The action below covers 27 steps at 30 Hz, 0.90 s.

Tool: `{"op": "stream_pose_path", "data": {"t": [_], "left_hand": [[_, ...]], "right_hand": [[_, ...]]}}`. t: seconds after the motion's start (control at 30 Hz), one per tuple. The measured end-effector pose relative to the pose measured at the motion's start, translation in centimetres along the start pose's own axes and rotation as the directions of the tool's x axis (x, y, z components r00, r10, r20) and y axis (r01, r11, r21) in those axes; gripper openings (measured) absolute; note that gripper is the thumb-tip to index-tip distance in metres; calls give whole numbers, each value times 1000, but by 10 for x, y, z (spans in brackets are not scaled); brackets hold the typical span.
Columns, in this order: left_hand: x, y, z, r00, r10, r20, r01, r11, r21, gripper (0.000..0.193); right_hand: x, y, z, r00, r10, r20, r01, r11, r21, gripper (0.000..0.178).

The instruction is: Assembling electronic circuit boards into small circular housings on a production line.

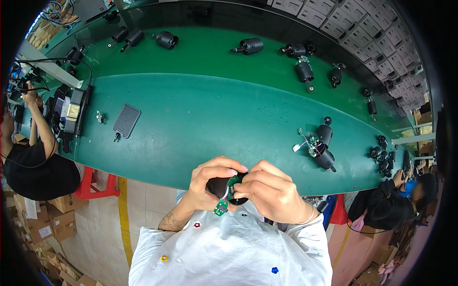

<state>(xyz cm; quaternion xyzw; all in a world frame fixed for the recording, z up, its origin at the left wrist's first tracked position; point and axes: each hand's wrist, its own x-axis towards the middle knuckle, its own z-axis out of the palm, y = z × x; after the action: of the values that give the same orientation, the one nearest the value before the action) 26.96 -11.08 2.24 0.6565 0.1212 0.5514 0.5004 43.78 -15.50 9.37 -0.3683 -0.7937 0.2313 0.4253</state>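
Observation:
Just past the table's near edge, my left hand point(208, 183) is wrapped round a black cylindrical housing point(218, 186), its opening turned toward my right hand. A green circuit board point(232, 185) shows at that opening. From it, thin wires lead to a smaller green circuit board point(221, 208) hanging below my left fingers. My right hand point(272, 190) is closed, its thumb and fingers pressed together on the larger board and the housing's rim. The fingertips partly hide what they pinch.
The green table point(191, 128) bears a dark grey flat pad point(127, 121) and a small loose part point(100, 117) at left. Opened black housings with wired boards point(325, 157) lie at right. Several black units point(251, 45) lie along the far strip. Co-workers sit at either side.

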Motion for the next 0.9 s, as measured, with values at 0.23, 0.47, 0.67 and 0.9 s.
{"op": "stream_pose_path", "data": {"t": [0.23,0.47,0.67,0.9], "left_hand": [[6,-1,-9,990,-48,129,24,983,182,66],[9,4,-9,989,-97,116,75,981,180,63],[11,7,-12,983,-137,122,114,977,179,62],[13,9,-19,970,-169,174,139,975,175,54]], "right_hand": [[0,-1,2,999,46,3,-46,999,23,14],[0,-1,4,996,83,-15,-83,996,15,12],[3,0,10,992,94,-78,-93,995,25,11],[0,3,18,977,132,-169,-107,982,153,13]]}}
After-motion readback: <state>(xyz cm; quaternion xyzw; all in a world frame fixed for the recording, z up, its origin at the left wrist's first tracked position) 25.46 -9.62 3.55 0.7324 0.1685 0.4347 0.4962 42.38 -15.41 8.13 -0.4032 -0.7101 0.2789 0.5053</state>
